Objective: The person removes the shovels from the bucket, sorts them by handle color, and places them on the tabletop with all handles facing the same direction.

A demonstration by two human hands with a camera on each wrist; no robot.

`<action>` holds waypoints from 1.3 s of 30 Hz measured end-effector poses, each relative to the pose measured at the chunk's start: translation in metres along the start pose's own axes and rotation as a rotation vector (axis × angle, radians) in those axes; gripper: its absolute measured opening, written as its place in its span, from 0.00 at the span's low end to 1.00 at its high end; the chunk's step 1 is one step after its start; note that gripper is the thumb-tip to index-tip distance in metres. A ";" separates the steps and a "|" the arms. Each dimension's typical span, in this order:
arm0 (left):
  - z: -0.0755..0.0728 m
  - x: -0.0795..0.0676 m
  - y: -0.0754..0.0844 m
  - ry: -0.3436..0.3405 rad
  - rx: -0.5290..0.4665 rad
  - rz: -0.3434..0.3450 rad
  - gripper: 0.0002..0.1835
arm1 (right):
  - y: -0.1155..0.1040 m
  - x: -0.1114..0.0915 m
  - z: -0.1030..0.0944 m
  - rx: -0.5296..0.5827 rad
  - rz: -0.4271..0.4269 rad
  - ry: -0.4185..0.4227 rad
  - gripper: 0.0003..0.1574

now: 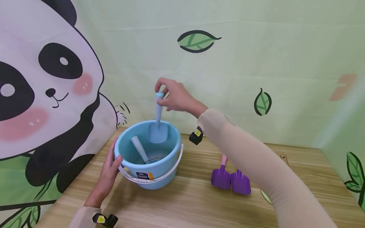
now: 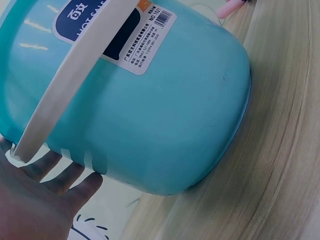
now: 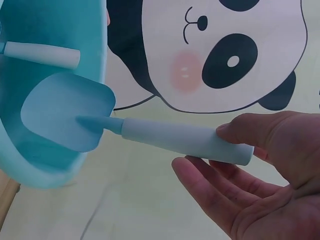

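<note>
My right hand [image 1: 178, 96] pinches the pale handle of a blue shovel [image 1: 158, 133] between thumb and fingers. Its blade points down and hangs inside the mouth of a light blue bucket [image 1: 168, 164]. In the right wrist view the shovel [image 3: 65, 112] shows a broad flat blade, and the fingers meet the end of its handle. Another pale-handled tool [image 1: 139, 148] leans inside the bucket, its lower end hard to make out. My left hand [image 1: 106, 172] rests against the bucket's left side near the rim, with fingers extended along the outer wall in the left wrist view.
Two purple shovels [image 1: 220, 179] lie on the wooden table [image 1: 188, 205], right of the bucket. Partly behind my right sleeve are a brown handle end [image 1: 283, 157] and a green-edged item [image 1: 266, 196]. The bucket's white carrying handle [image 1: 178, 164] hangs at its front.
</note>
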State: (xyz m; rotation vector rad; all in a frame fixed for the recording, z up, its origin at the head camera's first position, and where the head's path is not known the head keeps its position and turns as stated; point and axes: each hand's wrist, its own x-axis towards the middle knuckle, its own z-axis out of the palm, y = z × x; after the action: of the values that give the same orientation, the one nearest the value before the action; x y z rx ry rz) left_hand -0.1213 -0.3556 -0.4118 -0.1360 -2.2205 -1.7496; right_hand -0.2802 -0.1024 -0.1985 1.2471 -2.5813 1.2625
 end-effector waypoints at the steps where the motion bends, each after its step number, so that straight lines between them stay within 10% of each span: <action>1: 0.000 0.000 0.000 0.001 0.001 0.003 0.33 | 0.000 -0.001 -0.002 0.010 -0.003 0.006 0.17; 23: 0.000 -0.008 0.002 0.084 0.061 -0.006 0.35 | -0.002 -0.021 -0.073 0.161 -0.035 0.167 0.16; 39: -0.004 -0.011 0.002 0.135 0.053 0.029 0.36 | 0.044 -0.040 -0.106 0.128 0.092 0.283 0.20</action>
State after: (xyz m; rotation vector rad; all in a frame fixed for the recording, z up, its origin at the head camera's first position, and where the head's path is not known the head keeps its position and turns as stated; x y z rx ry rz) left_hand -0.1094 -0.3572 -0.4128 -0.0372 -2.1552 -1.6332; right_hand -0.3152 0.0100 -0.1695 0.8948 -2.4126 1.5180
